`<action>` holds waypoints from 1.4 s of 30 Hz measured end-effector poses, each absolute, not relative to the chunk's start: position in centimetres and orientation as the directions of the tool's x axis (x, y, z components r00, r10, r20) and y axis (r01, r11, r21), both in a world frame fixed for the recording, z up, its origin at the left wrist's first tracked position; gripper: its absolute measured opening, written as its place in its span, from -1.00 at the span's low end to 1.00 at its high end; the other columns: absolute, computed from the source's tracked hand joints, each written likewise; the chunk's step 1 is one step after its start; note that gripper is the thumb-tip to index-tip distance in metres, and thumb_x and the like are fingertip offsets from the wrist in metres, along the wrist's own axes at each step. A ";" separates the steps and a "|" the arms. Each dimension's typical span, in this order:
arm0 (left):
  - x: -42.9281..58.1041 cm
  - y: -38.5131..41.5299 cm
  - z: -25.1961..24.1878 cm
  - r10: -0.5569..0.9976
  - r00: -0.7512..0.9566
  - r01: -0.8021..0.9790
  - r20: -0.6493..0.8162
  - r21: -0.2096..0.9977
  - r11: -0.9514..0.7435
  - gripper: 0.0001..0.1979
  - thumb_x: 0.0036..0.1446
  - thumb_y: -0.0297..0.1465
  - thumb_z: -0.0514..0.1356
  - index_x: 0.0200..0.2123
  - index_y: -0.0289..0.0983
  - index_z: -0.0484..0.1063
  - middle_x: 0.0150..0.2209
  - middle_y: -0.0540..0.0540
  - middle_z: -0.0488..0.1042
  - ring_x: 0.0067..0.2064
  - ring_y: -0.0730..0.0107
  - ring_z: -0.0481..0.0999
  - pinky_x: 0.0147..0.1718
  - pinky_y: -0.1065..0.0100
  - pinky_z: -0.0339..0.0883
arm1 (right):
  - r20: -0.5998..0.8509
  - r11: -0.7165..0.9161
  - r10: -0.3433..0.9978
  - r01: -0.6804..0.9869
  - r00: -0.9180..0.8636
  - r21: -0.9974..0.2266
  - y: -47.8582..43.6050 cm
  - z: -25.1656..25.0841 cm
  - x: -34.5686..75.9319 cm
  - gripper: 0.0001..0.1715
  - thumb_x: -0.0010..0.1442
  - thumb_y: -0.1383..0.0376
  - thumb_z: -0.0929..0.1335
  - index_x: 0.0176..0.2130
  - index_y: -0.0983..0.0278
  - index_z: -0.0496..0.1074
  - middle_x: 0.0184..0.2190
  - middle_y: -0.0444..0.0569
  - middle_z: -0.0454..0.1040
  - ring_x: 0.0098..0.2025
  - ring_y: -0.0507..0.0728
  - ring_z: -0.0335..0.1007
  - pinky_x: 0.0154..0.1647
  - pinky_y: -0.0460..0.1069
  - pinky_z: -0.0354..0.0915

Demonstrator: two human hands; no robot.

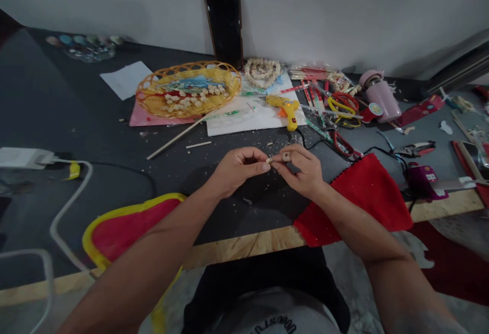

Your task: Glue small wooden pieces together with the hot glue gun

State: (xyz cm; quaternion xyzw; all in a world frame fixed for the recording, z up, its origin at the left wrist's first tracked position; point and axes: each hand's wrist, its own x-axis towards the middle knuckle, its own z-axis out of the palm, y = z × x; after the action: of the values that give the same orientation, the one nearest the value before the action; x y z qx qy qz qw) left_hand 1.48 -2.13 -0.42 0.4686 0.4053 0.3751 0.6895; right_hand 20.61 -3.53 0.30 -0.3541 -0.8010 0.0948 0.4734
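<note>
Above the dark tabletop, my left hand [237, 172] pinches a small pale piece [269, 160] between thumb and fingertips; its exact kind is too small to make out. My right hand [303, 173] meets it there, its thumb and finger closed at the same piece. Against the right fingers sits a small beige block [286, 156] with a dark spot. Just beyond the hands lies a yellow hot glue gun [283, 110] on a white sheet [225, 125]. Pale crumbs are scattered around the hands.
A yellow woven basket [143, 101] holds pale beaded pieces and blue strands. A phone [224, 23] leans on the wall. Yellow-handled scissors [342, 110], a pink bottle [384, 100] and pliers [414, 148] lie right. Red cloth [367, 191] is under my right forearm.
</note>
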 end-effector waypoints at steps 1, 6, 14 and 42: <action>1.5 -2.1 -0.4 0.898 0.389 -0.121 -0.208 0.954 0.274 -0.60 -0.27 -0.19 0.53 -0.42 -0.31 0.54 -0.45 0.03 0.48 -0.40 0.54 0.37 -0.36 0.48 0.23 | 0.688 0.729 0.659 0.483 -0.304 -0.485 -3.5 0.2 20.6 -0.94 0.25 0.36 0.40 -0.30 0.22 0.48 -0.34 -0.06 0.56 -0.28 0.06 0.52 -0.26 -0.03 0.48; 1.6 -2.3 -0.3 0.913 0.377 -0.049 -0.158 0.981 0.190 -0.61 -0.22 -0.17 0.50 -0.40 -0.31 0.54 -0.43 0.00 0.51 -0.38 0.49 0.40 -0.34 0.46 0.27 | 0.672 0.723 0.670 0.481 -0.314 -0.496 -3.5 0.1 20.7 -0.89 0.23 0.39 0.39 -0.35 0.22 0.43 -0.36 -0.06 0.54 -0.30 0.06 0.50 -0.27 -0.03 0.45; 1.3 -2.3 0.0 0.922 0.382 0.118 -0.063 0.993 0.019 -0.66 -0.01 -0.11 0.37 -0.34 -0.29 0.59 -0.40 -0.04 0.56 -0.38 0.45 0.42 -0.35 0.43 0.27 | 0.566 0.659 0.747 0.496 -0.348 -0.565 -3.4 0.2 21.0 -0.89 0.27 0.37 0.25 -0.32 0.18 0.24 -0.39 -0.10 0.41 -0.34 0.07 0.37 -0.28 -0.01 0.34; 1.3 -2.5 0.1 0.933 0.360 0.189 -0.019 0.981 -0.053 -0.68 0.06 -0.13 0.32 -0.30 -0.28 0.59 -0.38 -0.05 0.57 -0.37 0.43 0.43 -0.35 0.43 0.29 | 0.523 0.652 0.758 0.449 -0.389 -0.610 -3.3 0.2 21.1 -0.84 0.35 0.31 0.27 -0.31 0.21 0.36 -0.37 -0.06 0.52 -0.30 0.06 0.48 -0.26 -0.03 0.40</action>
State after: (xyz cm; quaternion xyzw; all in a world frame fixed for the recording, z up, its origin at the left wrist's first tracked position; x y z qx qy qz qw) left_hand 1.28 -2.49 0.11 0.6342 0.4422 0.3528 0.5271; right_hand 21.07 -3.32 0.22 -0.3718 -0.8118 0.1888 0.4088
